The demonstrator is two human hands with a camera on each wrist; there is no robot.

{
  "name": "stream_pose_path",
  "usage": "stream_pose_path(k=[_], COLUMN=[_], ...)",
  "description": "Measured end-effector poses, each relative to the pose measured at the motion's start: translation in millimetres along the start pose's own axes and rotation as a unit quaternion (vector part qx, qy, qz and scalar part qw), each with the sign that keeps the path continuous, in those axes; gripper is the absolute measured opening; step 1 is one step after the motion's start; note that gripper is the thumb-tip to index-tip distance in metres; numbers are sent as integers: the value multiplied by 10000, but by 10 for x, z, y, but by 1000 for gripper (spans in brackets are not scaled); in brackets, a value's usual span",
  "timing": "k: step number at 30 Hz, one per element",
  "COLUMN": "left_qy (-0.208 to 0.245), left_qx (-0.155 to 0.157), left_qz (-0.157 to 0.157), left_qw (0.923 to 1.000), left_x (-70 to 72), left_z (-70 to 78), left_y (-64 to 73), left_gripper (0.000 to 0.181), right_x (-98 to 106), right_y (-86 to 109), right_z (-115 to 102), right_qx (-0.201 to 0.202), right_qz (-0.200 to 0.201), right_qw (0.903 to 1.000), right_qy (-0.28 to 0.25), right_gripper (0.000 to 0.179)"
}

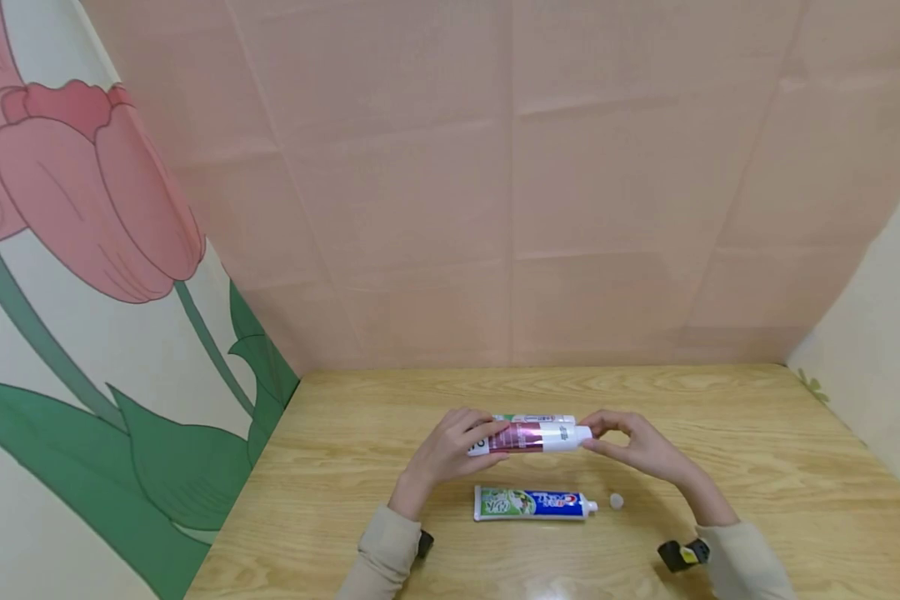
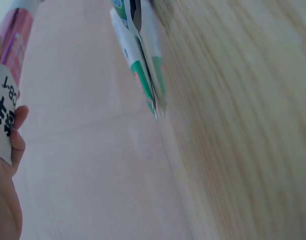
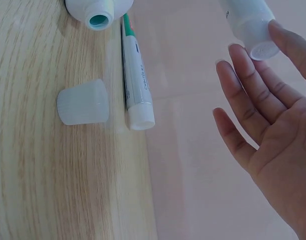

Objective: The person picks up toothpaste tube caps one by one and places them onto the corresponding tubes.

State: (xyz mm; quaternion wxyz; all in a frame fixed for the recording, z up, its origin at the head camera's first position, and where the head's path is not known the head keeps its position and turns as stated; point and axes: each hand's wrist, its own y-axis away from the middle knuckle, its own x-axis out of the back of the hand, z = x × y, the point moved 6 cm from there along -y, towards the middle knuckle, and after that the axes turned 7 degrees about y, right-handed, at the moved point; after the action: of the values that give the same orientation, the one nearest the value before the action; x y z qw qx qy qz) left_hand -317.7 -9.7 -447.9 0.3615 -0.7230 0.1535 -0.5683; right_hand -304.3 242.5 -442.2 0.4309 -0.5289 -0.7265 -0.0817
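My left hand (image 1: 444,451) grips a pink and white toothpaste tube (image 1: 521,437) by its body, held level above the table. At its white cap (image 1: 583,434), my right hand (image 1: 641,446) pinches with thumb and fingertips; the cap is still on the tube in the right wrist view. Nearer to me lies a green and blue toothpaste tube (image 1: 532,503), its bare nozzle pointing right. Beside that nozzle a loose white cap (image 3: 84,102) stands on the table. Behind the held tube lies another toothpaste tube (image 3: 138,82) with its cap on, partly hidden in the head view.
The wood-grain table (image 1: 330,500) meets a pink cloth backdrop (image 1: 420,208) at its far edge. A wall with painted tulips (image 1: 97,183) rises on the left, and a pale wall (image 1: 885,358) stands on the right.
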Motion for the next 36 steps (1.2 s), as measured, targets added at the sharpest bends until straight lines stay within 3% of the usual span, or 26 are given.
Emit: stream_pose_path(k=[9, 19, 27, 36], left_qy=[38, 10, -22, 3], left_qx=[18, -3, -85, 11], left_qz=[13, -10, 33, -82], left_qw=[10000, 10000, 10000, 10000], left_x=[-6, 0, -8, -17], left_z=[-3, 4, 11, 6], left_y=[-4, 3, 3, -3], left_gripper=[54, 55, 55, 57], right_x=[-10, -118, -147, -178], right_y=[-9, -18, -16, -19], right_z=[-13, 320, 320, 328], right_qx=[59, 17, 229, 112], right_qz=[-164, -324, -472, -528], right_qw=[9998, 9994, 9986, 9985], right_qy=[122, 117, -118, -33], right_gripper=[10, 15, 21, 25])
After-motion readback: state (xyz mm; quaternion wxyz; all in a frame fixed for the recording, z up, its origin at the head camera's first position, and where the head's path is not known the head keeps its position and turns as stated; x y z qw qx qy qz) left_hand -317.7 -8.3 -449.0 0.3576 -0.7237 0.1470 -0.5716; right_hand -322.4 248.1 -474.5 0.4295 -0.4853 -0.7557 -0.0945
